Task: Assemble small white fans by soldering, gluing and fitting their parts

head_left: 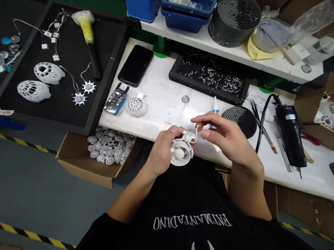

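Near the front edge of the white table, my left hand (163, 148) is closed around a round white fan housing (181, 153) with blades inside. A small white connector and a thin white cable (197, 135) stick up from the top of the housing. Just to the right, my right hand (224, 133) has its thumb and index finger apart at the cable; whether they touch it is unclear. Behind the right hand stands a small glue tube (215, 107). A white latticed shell (137, 106) lies left of the hands, beside a circuit board (116, 99).
A black phone (135, 65) lies at the table's back left. A black tray (212, 73) of small parts, a round dish (240, 121) and a black rotary tool (291, 136) are behind and right. A cardboard box (83, 162) of white shells stands below left.
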A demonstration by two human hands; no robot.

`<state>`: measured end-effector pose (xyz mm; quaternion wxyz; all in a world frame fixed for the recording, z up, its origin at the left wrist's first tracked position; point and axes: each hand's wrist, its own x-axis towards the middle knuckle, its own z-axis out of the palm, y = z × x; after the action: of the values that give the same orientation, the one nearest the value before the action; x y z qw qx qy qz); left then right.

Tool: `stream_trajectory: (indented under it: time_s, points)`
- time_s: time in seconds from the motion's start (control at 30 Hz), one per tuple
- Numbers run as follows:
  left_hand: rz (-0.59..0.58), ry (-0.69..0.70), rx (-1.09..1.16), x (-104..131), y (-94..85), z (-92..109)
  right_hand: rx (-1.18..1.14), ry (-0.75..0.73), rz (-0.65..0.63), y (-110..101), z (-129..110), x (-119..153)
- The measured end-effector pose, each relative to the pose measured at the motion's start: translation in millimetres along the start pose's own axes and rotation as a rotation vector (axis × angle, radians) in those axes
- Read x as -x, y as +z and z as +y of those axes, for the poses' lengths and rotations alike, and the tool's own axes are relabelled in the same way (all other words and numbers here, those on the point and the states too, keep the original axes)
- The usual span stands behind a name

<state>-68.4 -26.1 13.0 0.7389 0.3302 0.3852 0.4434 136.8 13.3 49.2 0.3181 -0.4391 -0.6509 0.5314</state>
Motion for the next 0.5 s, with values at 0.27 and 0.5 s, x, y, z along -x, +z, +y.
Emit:
stream_trajectory:
  time_s: [0.27, 0.5]
  points:
    - [-0.081, -0.099, -0.121, 1.3, 0.5, -1.6, 0.034, -0.069, -0.153, 13.7, -14.1, -14.2]
    - [-0.043, -0.077, -0.148, 2.5, 0.3, 1.1, 0.028, -0.109, -0.101, 10.3, -6.9, -13.4]
